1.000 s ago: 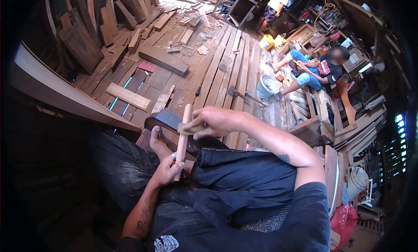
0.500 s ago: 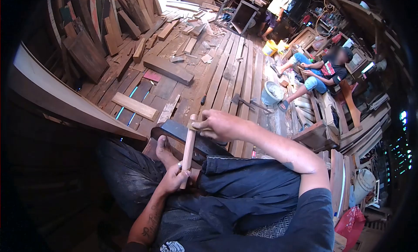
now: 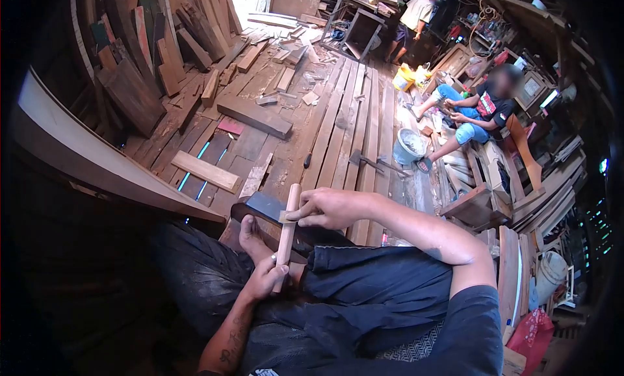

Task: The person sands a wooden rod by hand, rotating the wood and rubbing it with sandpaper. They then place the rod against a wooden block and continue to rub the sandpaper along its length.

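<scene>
In the head view, my left hand [image 3: 265,278] is closed on the near end of the stick [image 3: 285,243], beside my foot [image 3: 249,233]. My right hand [image 3: 330,208] pinches the strip [image 3: 284,217] against it; this has just slid from near the far end toward the middle, so the rubbing seems to come back toward me.

The right hand [image 3: 333,207] partly hides the tan strip [image 3: 283,217]; upper right, a seated person's head [image 3: 505,82] is blurred; the bottom edge crops the shirt [image 3: 473,327].
</scene>
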`<state>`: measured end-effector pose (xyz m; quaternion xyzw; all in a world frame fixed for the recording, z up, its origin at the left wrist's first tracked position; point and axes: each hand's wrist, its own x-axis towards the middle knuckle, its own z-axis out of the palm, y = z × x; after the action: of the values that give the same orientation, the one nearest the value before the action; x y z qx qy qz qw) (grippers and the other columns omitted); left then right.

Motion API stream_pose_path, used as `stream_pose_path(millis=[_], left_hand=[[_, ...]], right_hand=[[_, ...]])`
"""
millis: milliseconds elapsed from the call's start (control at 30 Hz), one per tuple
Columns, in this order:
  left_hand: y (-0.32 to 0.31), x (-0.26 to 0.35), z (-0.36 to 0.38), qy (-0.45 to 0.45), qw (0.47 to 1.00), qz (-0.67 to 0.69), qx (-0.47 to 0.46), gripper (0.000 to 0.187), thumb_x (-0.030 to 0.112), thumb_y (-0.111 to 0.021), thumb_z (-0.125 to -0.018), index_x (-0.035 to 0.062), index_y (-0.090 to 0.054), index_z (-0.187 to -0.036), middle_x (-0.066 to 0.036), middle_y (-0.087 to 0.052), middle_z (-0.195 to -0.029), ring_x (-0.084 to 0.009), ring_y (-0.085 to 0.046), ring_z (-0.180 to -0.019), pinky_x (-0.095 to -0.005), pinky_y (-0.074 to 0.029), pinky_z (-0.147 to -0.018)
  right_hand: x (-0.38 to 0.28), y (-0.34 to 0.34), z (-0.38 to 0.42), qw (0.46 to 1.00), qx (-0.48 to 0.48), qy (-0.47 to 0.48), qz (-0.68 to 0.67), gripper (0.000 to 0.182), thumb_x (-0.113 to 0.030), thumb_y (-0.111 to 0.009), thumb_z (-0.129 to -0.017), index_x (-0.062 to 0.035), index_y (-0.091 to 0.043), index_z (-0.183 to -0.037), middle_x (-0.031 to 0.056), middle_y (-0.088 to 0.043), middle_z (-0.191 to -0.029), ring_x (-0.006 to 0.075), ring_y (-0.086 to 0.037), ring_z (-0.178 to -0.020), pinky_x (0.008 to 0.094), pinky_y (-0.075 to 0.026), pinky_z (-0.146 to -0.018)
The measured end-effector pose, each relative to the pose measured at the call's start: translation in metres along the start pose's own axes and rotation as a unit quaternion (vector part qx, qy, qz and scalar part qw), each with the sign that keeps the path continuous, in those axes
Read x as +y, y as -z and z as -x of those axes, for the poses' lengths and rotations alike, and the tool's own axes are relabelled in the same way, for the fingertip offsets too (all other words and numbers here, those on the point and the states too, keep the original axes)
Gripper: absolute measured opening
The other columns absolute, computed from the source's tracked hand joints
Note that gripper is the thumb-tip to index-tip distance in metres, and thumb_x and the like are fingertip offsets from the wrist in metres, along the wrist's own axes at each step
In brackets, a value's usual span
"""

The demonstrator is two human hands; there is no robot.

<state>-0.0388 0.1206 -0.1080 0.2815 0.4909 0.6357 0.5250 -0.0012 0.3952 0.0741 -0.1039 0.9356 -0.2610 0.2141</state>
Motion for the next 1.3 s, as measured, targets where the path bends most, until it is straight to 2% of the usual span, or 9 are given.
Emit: stream_pose_path(millis=[133, 167, 300, 400, 667, 800, 933, 1067, 1300], left_hand=[[-0.001, 0.000, -0.001, -0.010, 1.000, 0.020, 0.004, 0.025, 0.022, -0.055, -0.104, -0.0003, -0.060, -0.113, -0.005, -0.067, -0.091, -0.0134, -0.064, -0.080, -0.0290, -0.052, -0.072], [-0.001, 0.001, -0.001, -0.014, 1.000, 0.023, 0.005, 0.025, 0.022, -0.055, -0.104, -0.0006, -0.060, -0.113, -0.006, -0.067, -0.091, -0.0139, -0.065, -0.080, -0.0291, -0.053, -0.072], [0.002, -0.001, -0.002, -0.018, 1.000, 0.017, -0.010, 0.027, 0.022, -0.054, -0.104, -0.0016, -0.059, -0.114, -0.009, -0.071, -0.092, -0.0166, -0.068, -0.080, -0.0303, -0.055, -0.072], [0.002, 0.003, 0.001, -0.008, 1.000, 0.008, -0.009, 0.028, 0.023, -0.055, -0.104, -0.0019, -0.059, -0.115, -0.009, -0.071, -0.091, -0.0167, -0.068, -0.079, -0.0305, -0.055, -0.073], [0.002, -0.004, 0.001, -0.019, 1.000, 0.008, 0.001, 0.029, 0.026, -0.057, -0.103, -0.0012, -0.061, -0.112, -0.008, -0.071, -0.091, -0.0158, -0.067, -0.079, -0.0292, -0.054, -0.072], [0.004, -0.001, 0.000, -0.022, 1.000, 0.005, -0.008, 0.029, 0.027, -0.057, -0.103, -0.0006, -0.062, -0.110, -0.008, -0.071, -0.090, -0.0151, -0.066, -0.077, -0.0289, -0.053, -0.071], [-0.001, -0.003, 0.001, -0.020, 1.000, 0.008, 0.009, 0.028, 0.028, -0.057, -0.103, 0.0001, -0.061, -0.107, -0.007, -0.070, -0.089, -0.0142, -0.065, -0.078, -0.0289, -0.053, -0.071], [-0.004, 0.009, 0.002, -0.002, 1.000, -0.010, 0.008, 0.027, 0.027, -0.054, -0.100, 0.0010, -0.058, -0.101, -0.005, -0.063, -0.086, -0.0156, -0.062, -0.076, -0.0314, -0.051, -0.070], [0.000, 0.001, 0.004, -0.007, 1.000, -0.003, 0.003, 0.026, 0.026, -0.056, -0.103, 0.0008, -0.061, -0.106, -0.006, -0.068, -0.089, -0.0135, -0.065, -0.079, -0.0284, -0.052, -0.071]], right_hand=[[-0.019, 0.005, 0.003, 0.986, 0.091, -0.098, 0.102, 0.033, -0.031, -0.063, -0.104, -0.0128, -0.074, -0.128, 0.0217, -0.062, -0.111, 0.0400, -0.065, -0.105, 0.0466, -0.051, -0.098], [-0.012, -0.004, 0.001, 0.986, 0.129, -0.053, 0.091, 0.029, -0.031, -0.064, -0.103, -0.0128, -0.077, -0.122, 0.0212, -0.063, -0.111, 0.0406, -0.065, -0.104, 0.0487, -0.052, -0.095], [-0.014, -0.004, -0.007, 0.997, -0.064, 0.001, 0.038, 0.029, -0.031, -0.063, -0.103, -0.0163, -0.076, -0.124, 0.0185, -0.064, -0.111, 0.0392, -0.067, -0.103, 0.0477, -0.054, -0.091], [-0.007, -0.002, 0.000, 0.994, 0.080, -0.008, 0.076, 0.029, -0.032, -0.062, -0.104, -0.0161, -0.077, -0.123, 0.0181, -0.064, -0.111, 0.0386, -0.067, -0.104, 0.0472, -0.055, -0.091], [-0.012, -0.005, -0.004, 0.989, -0.016, -0.065, 0.132, 0.030, -0.032, -0.059, -0.105, -0.0226, -0.073, -0.130, 0.0136, -0.064, -0.109, 0.0352, -0.070, -0.096, 0.0482, -0.058, -0.084], [-0.004, -0.003, -0.005, 0.970, 0.075, -0.071, 0.220, 0.028, -0.032, -0.058, -0.105, -0.0193, -0.074, -0.125, 0.0161, -0.064, -0.105, 0.0348, -0.070, -0.096, 0.0474, -0.058, -0.082], [-0.012, -0.013, -0.010, 0.995, -0.092, 0.022, 0.033, 0.027, -0.031, -0.062, -0.103, -0.0126, -0.078, -0.114, 0.0183, -0.064, -0.103, 0.0364, -0.069, -0.095, 0.0476, -0.056, -0.083], [0.002, -0.006, -0.005, 0.990, 0.091, -0.027, 0.104, 0.028, -0.031, -0.063, -0.103, -0.0101, -0.078, -0.114, 0.0187, -0.064, -0.103, 0.0388, -0.067, -0.096, 0.0487, -0.054, -0.086], [-0.006, -0.007, -0.008, 1.000, -0.009, 0.013, 0.019, 0.025, -0.026, -0.067, -0.102, -0.0082, -0.076, -0.117, 0.0203, -0.064, -0.110, 0.0407, -0.066, -0.105, 0.0468, -0.053, -0.092]])
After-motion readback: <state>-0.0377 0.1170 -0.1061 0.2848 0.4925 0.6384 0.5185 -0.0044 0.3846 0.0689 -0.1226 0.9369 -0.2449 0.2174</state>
